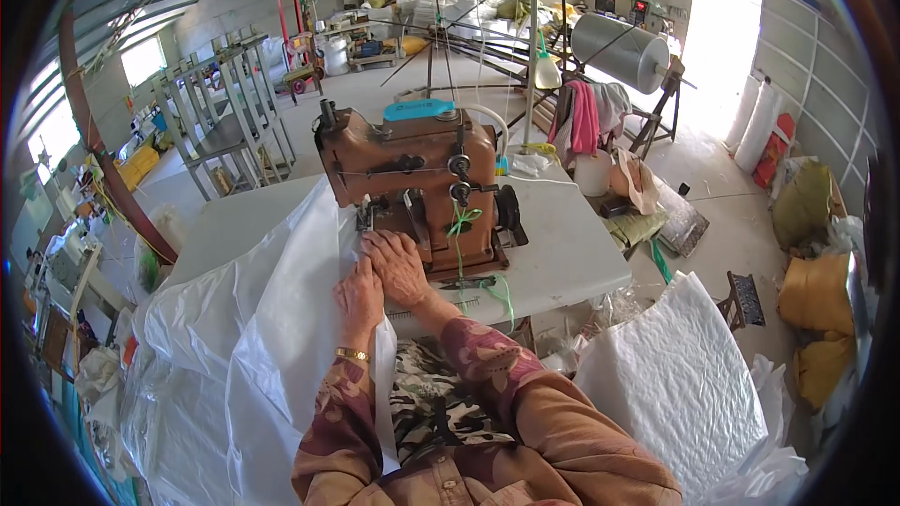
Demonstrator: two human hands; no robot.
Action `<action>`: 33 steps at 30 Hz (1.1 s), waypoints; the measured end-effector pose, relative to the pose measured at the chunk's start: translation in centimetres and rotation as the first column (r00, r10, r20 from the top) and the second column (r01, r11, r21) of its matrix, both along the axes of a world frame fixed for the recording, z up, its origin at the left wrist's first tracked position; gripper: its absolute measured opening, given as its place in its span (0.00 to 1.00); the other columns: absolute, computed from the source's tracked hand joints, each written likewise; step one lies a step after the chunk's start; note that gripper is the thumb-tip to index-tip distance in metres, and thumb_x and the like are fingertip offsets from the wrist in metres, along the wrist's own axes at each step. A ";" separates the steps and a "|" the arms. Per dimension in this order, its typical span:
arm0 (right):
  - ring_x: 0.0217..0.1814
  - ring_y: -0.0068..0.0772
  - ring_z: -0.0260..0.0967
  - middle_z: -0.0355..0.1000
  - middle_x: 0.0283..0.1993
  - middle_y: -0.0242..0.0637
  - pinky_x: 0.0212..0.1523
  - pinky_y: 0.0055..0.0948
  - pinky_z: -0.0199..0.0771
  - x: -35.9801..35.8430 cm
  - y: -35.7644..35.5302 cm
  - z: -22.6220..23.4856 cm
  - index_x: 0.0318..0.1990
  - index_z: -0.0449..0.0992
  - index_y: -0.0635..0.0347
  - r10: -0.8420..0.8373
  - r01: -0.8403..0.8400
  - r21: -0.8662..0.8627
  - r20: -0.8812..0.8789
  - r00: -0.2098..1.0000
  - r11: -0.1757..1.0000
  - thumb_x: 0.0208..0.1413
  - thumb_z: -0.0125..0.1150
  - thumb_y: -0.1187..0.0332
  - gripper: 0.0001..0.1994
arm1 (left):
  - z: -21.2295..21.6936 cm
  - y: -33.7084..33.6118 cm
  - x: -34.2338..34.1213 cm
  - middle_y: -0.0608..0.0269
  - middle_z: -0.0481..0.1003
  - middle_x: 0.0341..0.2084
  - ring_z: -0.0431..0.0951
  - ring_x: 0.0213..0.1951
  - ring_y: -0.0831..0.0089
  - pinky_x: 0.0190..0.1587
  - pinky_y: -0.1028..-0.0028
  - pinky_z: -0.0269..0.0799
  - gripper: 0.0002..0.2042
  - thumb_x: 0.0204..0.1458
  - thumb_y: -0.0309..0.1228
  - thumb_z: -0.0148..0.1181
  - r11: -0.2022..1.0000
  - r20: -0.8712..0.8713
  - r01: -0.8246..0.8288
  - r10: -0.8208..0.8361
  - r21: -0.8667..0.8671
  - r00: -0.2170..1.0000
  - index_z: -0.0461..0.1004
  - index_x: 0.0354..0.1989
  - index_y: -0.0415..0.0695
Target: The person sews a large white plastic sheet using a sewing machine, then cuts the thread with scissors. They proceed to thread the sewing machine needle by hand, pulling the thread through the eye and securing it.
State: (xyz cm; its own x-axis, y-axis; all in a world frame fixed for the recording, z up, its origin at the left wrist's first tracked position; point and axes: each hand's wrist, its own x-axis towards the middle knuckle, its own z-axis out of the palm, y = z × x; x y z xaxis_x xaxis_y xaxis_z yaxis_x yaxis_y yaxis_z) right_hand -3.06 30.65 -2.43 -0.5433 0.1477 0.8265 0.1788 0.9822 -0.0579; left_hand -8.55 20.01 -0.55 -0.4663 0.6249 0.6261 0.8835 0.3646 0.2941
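A brown industrial sewing machine (pixel 441 159) stands on the pale work table (pixel 572 244), with green thread (pixel 459 220) hanging down its front. A white plastic sheet (pixel 291 290) runs along the table's left part, up to the needle area, and drapes over the near edge. My left hand (pixel 358 302), with a gold-coloured watch at the wrist, is closed on the sheet's right edge. Just ahead of it my right hand (pixel 398 269) presses together with bent fingers at that edge, close below the presser foot. Both sets of fingertips are partly hidden. Small thread snips (pixel 469 283) lie right of my hands.
White woven sacking (pixel 680 365) is heaped at my right. A metal rack (pixel 225 117) stands at the back left, and a large silver roll (pixel 619 52) sits on a stand at the back right. A pink cloth (pixel 583 117) hangs beyond the table. Yellow bundles (pixel 817 295) line the right side.
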 end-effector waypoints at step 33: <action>0.64 0.37 0.56 0.62 0.61 0.36 0.66 0.39 0.49 0.5 0.4 -0.2 0.56 0.66 0.59 0.012 -0.012 -0.016 0.022 1.000 1.000 0.52 0.50 0.62 0.23 | 0.6 0.4 1.6 0.53 0.77 0.32 0.77 0.36 0.52 0.40 0.54 0.68 0.10 0.51 0.26 0.53 0.989 0.043 -0.121 0.125 -0.091 0.991 0.69 0.42 0.43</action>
State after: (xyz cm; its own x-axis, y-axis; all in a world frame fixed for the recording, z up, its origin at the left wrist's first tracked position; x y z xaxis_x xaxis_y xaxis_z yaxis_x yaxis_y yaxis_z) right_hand -2.56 31.06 -2.59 -0.5633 0.1540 0.8117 0.1685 0.9832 -0.0696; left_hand -6.92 20.38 0.09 -0.5711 0.6127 0.5462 0.8160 0.4957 0.2972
